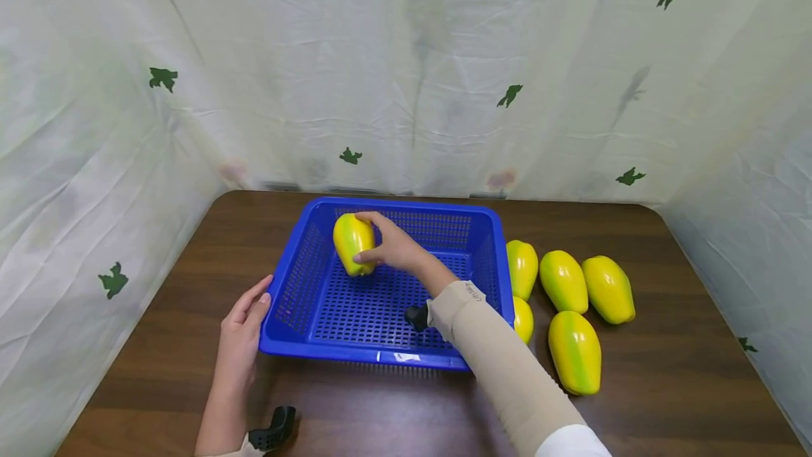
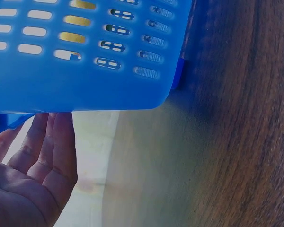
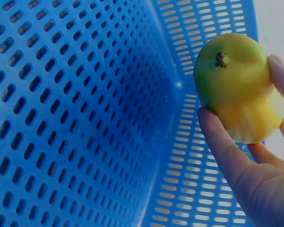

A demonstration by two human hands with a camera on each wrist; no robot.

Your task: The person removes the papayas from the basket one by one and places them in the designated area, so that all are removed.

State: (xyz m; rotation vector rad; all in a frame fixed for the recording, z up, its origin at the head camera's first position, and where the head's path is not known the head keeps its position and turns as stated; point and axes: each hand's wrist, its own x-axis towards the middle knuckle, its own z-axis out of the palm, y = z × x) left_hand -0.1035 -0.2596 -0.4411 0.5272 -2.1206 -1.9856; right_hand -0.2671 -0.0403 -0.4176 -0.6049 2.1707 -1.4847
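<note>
A blue plastic basket (image 1: 380, 356) with slotted walls stands on the table. Inside its left part, my right hand (image 1: 396, 245) grips a glossy yellow-green papaya (image 1: 352, 242) between thumb and fingers, above the basket floor. In the right wrist view the papaya (image 3: 232, 85) shows a brown stem mark, and the fingers of the right hand (image 3: 260, 179) wrap its side. At the basket's left rim my left hand (image 1: 240, 330) holds on with thumb and fingers. The left wrist view has that hand (image 2: 42, 175) under the rim, beside the slotted wall (image 2: 85, 85).
Several more papayas (image 1: 574, 351) lie on the brown wooden table (image 1: 672, 372) right of the basket, two of them partly hidden by its right wall. A pale curtain (image 1: 406, 76) with green leaf shapes hangs behind the table and along both sides.
</note>
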